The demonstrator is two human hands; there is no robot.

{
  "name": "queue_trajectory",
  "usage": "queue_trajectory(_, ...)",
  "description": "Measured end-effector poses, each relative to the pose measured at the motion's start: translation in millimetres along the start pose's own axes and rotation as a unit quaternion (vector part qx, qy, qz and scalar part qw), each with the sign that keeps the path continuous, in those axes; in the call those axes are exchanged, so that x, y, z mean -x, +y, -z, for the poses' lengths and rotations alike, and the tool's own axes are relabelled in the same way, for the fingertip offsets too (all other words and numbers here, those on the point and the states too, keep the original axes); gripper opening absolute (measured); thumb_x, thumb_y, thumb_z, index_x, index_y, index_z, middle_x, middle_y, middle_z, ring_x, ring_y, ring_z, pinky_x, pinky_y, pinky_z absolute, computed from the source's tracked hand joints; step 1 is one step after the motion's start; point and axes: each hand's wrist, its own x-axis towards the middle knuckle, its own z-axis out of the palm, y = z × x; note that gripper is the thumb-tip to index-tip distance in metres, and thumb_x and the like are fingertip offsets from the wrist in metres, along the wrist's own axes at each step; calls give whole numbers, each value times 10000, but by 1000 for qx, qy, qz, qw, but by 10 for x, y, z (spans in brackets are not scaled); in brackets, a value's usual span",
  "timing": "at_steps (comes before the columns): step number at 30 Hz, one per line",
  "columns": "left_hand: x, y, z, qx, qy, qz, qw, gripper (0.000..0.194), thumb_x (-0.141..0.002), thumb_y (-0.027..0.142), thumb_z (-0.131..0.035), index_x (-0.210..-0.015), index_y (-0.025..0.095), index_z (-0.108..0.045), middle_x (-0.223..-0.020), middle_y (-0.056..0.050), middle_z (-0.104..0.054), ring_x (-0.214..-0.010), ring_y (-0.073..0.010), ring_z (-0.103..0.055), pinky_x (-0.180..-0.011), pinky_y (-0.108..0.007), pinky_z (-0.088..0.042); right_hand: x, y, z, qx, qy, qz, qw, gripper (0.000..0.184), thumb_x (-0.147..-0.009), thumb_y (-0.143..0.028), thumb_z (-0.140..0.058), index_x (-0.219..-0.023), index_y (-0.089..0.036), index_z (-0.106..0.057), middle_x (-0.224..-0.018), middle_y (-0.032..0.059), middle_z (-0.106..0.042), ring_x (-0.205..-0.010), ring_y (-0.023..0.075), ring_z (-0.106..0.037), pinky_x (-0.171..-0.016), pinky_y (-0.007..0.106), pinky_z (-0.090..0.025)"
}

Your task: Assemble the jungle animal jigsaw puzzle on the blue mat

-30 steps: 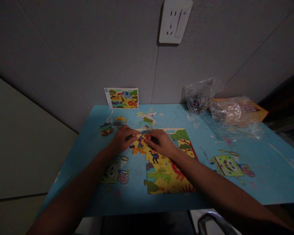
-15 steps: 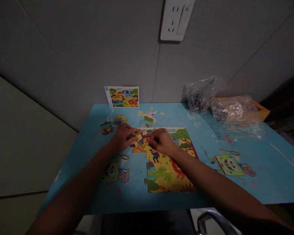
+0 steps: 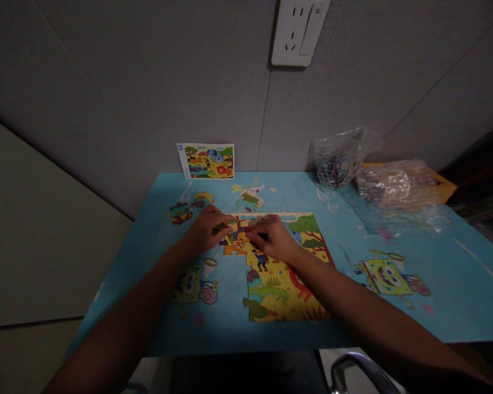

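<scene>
A partly assembled jigsaw puzzle [image 3: 279, 290] of cartoon animals lies flat on the blue table. My left hand [image 3: 205, 232] is at its upper left edge, thumb and forefinger closed around the border of a puzzle piece. My right hand [image 3: 273, 238] rests on the puzzle's upper part, thumb and fingertips pinched at a piece beside the left fingers. Between the hands, a leopard piece [image 3: 239, 243] shows joined into the picture. Both palms hide part of the upper rows.
Several loose puzzle pieces [image 3: 181, 213] lie beyond my left hand. A picture card [image 3: 209, 161] of the animal scene leans on the wall. At the back right are a clear plastic bag [image 3: 339, 164] and an orange-yellow envelope [image 3: 446, 189] under crumpled plastic. A wall socket [image 3: 299, 33] is above.
The piece between my hands was tilted and partly covered; now it lies flat among its neighbours. My hands have shifted only slightly, fingers staying on the upper left of the puzzle.
</scene>
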Motion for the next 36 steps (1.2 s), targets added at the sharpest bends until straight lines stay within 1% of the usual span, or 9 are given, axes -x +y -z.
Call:
queue_trajectory(5, -8, 40, 25, 11, 3, 5, 1000, 185, -923, 255, -617, -1077, 180, -687, -931, -73, -706, -941, -223, -618, -841, -350, -524, 14, 25, -25, 18, 3, 2, 1000, 231, -954, -284, -600, -773, -233, -734, -780, -20, -750, -793, 178, -674, -821, 375, -365)
queue_trajectory(10, -19, 67, 50, 4, 5, 23, 1000, 96, -898, 212, -587, -974, 184, -637, -903, -57, -697, -886, -207, -609, -828, -334, -518, 7, 32, -47, 4, 7, -36, 999, 195, -933, -254, -583, -937, -232, -776, -780, -3, -753, -756, 171, -659, -828, 360, -379)
queue_trajectory(13, -14, 58, 46, -2, -3, 38, 999, 114, -900, 225, -568, -987, 189, -634, -912, -57, -697, -906, -214, -604, -862, -345, -514, -5, 20, -52, -9, 14, -56, 998, 209, -912, -254, -590, -1006, -204, -770, -724, -3, -721, -682, 151, -619, -787, 340, -377)
queue_trajectory(15, -10, 49, 45, -1, -8, 41, 999, 132, -905, 232, -553, -999, 191, -636, -936, -59, -699, -925, -217, -603, -886, -350, -509, -9, 11, -53, -10, 22, -64, 998, 264, -913, -267, -581, -1099, -178, -744, -660, -12, -672, -639, 144, -583, -757, 330, -374)
queue_trajectory(18, -5, 13, 85, -7, -11, 48, 999, 197, -896, 221, -533, -1057, 180, -640, -956, -67, -685, -929, -220, -603, -888, -354, -506, -7, 10, -55, -13, 29, -67, 997, 345, -913, -276, -566, -1210, -157, -696, -633, -26, -636, -622, 141, -562, -748, 327, -372)
queue_trajectory(22, 13, -101, 239, -34, 2, 86, 996, 344, -873, 200, -506, -1188, 159, -639, -918, -60, -644, -879, -217, -592, -862, -364, -501, 1, 23, -58, -10, 25, -60, 998, 351, -911, -279, -544, -1208, -166, -693, -637, -31, -630, -633, 141, -562, -783, 339, -375)
queue_trajectory(26, 31, -193, 381, -66, -6, 122, 990, 336, -855, 180, -506, -1143, 169, -678, -879, -53, -650, -863, -222, -572, -845, -364, -491, 0, 20, -49, -12, 22, -61, 998, 345, -912, -278, -532, -1194, -173, -700, -640, -31, -625, -625, 136, -551, -783, 338, -374)
queue_trajectory(29, 33, -198, 412, -76, -10, 135, 988, 335, -841, 166, -510, -1124, 168, -687, -843, -52, -640, -836, -223, -559, -810, -358, -485, -1, 13, -45, -13, 24, -61, 998, 348, -911, -277, -530, -1189, -163, -706, -648, -24, -627, -625, 139, -551, -771, 338, -375)
queue_trajectory(36, 25, -202, 399, -80, -14, 143, 986, 339, -821, 174, -524, -1118, 175, -687, -828, -50, -627, -786, -219, -552, -778, -354, -485, -1, 31, -59, -8, 21, -64, 998, 333, -915, -287, -535, -1166, -166, -717, -620, -31, -603, -615, 135, -535, -763, 328, -372)
